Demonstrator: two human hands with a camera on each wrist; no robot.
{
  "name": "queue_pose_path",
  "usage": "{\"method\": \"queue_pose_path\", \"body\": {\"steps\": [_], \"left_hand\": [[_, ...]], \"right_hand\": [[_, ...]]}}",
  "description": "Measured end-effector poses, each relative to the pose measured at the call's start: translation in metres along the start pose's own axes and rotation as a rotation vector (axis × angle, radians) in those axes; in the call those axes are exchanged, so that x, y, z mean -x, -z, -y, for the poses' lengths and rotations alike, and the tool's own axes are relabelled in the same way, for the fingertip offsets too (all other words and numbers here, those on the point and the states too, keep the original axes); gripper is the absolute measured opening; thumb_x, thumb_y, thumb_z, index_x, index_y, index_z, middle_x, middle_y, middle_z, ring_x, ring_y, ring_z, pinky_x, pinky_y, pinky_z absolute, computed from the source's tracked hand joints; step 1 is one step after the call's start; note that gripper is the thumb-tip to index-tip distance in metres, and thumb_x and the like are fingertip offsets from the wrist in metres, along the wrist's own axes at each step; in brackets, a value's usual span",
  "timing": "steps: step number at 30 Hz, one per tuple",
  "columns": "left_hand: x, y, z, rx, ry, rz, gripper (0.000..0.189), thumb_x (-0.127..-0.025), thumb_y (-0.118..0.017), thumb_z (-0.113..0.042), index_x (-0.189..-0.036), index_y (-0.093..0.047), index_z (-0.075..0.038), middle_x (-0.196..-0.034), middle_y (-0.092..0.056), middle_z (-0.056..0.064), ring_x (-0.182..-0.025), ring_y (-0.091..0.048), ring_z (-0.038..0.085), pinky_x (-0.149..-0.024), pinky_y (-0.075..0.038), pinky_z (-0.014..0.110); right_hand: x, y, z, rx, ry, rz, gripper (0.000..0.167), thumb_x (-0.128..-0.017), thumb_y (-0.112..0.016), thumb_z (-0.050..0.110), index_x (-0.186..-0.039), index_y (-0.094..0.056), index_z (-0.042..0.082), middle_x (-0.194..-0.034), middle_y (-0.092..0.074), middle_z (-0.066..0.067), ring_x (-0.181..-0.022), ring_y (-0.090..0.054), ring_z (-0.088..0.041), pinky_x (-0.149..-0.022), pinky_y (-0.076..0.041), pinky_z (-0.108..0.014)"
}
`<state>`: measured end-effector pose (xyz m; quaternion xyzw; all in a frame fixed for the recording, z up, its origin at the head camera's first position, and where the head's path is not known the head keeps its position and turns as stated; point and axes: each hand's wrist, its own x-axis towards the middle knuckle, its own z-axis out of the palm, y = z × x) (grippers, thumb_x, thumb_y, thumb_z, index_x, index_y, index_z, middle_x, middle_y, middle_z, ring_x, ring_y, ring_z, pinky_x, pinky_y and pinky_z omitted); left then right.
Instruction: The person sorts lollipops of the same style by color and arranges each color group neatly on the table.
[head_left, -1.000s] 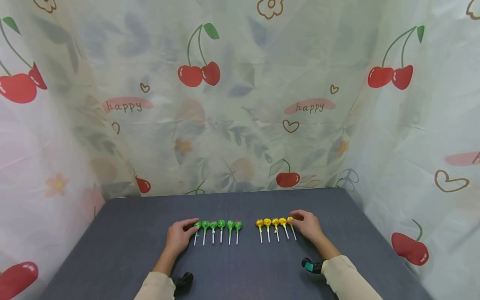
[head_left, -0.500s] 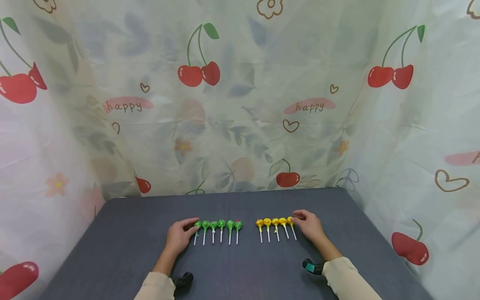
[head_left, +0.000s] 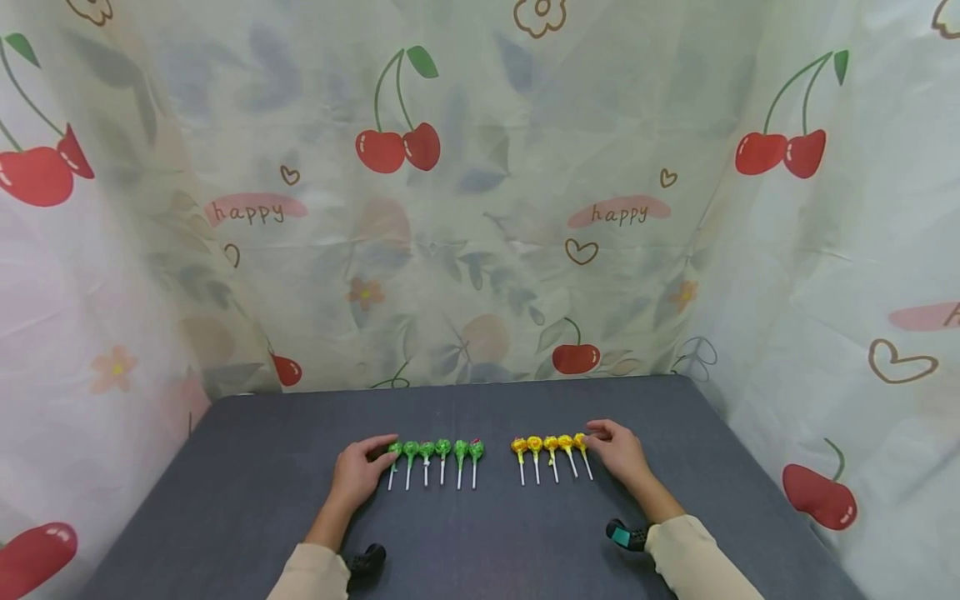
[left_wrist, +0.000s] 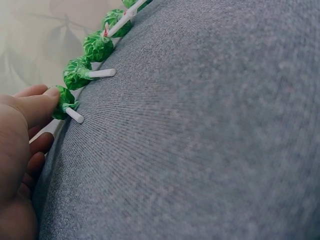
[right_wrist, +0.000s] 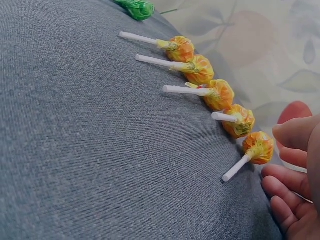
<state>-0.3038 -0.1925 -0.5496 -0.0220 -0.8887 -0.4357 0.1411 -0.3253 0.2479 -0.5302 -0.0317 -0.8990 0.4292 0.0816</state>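
Note:
Several green-wrapped lollipops (head_left: 443, 450) lie in a row on the dark grey cloth, white sticks toward me. To their right is a row of several yellow-wrapped lollipops (head_left: 551, 446), laid the same way. My left hand (head_left: 356, 473) pinches the head of the leftmost green lollipop (left_wrist: 64, 102), its thumb on the wrapper and a finger partly hidden behind. Beside the rightmost yellow lollipop (right_wrist: 258, 148) is my right hand (head_left: 618, 452). In the right wrist view its thumb and fingers are spread around that lollipop's head, with a small gap showing.
A grey cloth-covered table (head_left: 480, 542) lies under both rows. Behind it and at both sides hangs a pale curtain (head_left: 480, 250) printed with cherries. Black wrist straps, including one (head_left: 626, 535) at the right wrist, sit at the cream sleeves (head_left: 693, 554).
My right hand has shifted slightly to the right, away from the end yellow lollipop. The left hand and both rows look unmoved.

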Motion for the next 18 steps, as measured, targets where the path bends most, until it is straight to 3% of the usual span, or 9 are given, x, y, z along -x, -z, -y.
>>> {"method": "queue_pose_path", "body": {"steps": [6,14,18], "left_hand": [[-0.001,0.002,0.001,0.050,0.018,-0.021,0.030,-0.086,-0.075,-0.014,-0.116,-0.073,-0.012,-0.107,-0.071,0.007,-0.096,-0.064,0.025,-0.084,-0.049,0.046],[-0.005,0.011,0.001,0.172,0.058,-0.072,0.026,-0.090,-0.071,-0.010,-0.115,-0.073,-0.007,-0.111,-0.070,0.010,-0.097,-0.063,0.022,-0.079,-0.050,0.033],[-0.005,0.020,0.003,0.144,0.054,-0.109,0.024,-0.090,-0.070,-0.010,-0.114,-0.073,-0.008,-0.106,-0.070,0.010,-0.091,-0.062,0.021,-0.074,-0.048,0.030]], "right_hand": [[0.001,0.000,0.000,-0.003,0.011,0.001,0.031,-0.091,-0.068,0.018,-0.117,-0.066,0.001,-0.101,-0.068,-0.011,-0.093,-0.062,-0.027,-0.079,-0.051,-0.044],[0.000,0.009,0.000,-0.028,0.023,-0.007,0.031,-0.092,-0.068,0.016,-0.118,-0.065,0.000,-0.104,-0.067,-0.015,-0.095,-0.062,-0.031,-0.078,-0.052,-0.043],[-0.002,0.019,-0.006,0.009,0.049,-0.009,0.031,-0.092,-0.067,0.015,-0.119,-0.065,0.000,-0.106,-0.067,-0.015,-0.097,-0.062,-0.031,-0.079,-0.052,-0.045]]}}
